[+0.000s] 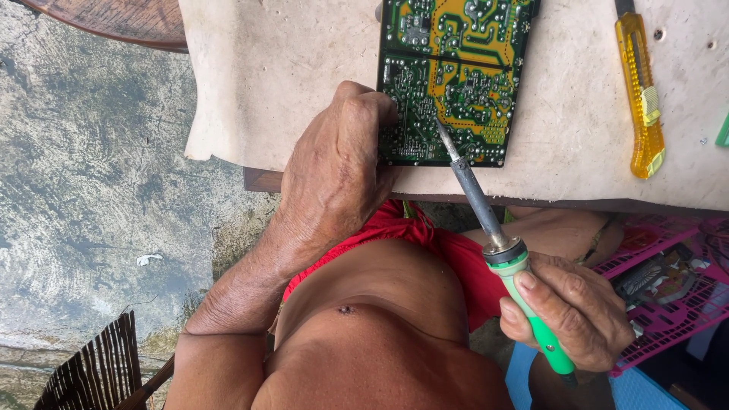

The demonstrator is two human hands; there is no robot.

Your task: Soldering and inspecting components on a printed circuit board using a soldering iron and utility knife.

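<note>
Circuit board (452, 76) lies at the desk's (304, 83) near edge, left hand (334, 175) pressing its corner; right hand (573, 307) grasps the soldering iron (493, 235). A slip could bridge joints or burn fingers.

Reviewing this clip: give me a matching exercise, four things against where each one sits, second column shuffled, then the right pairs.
Things:
1. soldering iron
2. circuit board
3. yellow utility knife
4. pink crate

Places:
A. lying alone on the table cover, far right of the board
B. below the table edge, at the right
C. gripped in the right hand, tip on the board
D. flat on the table cover, left hand on its near corner

Pairs: 1-C, 2-D, 3-A, 4-B
</note>
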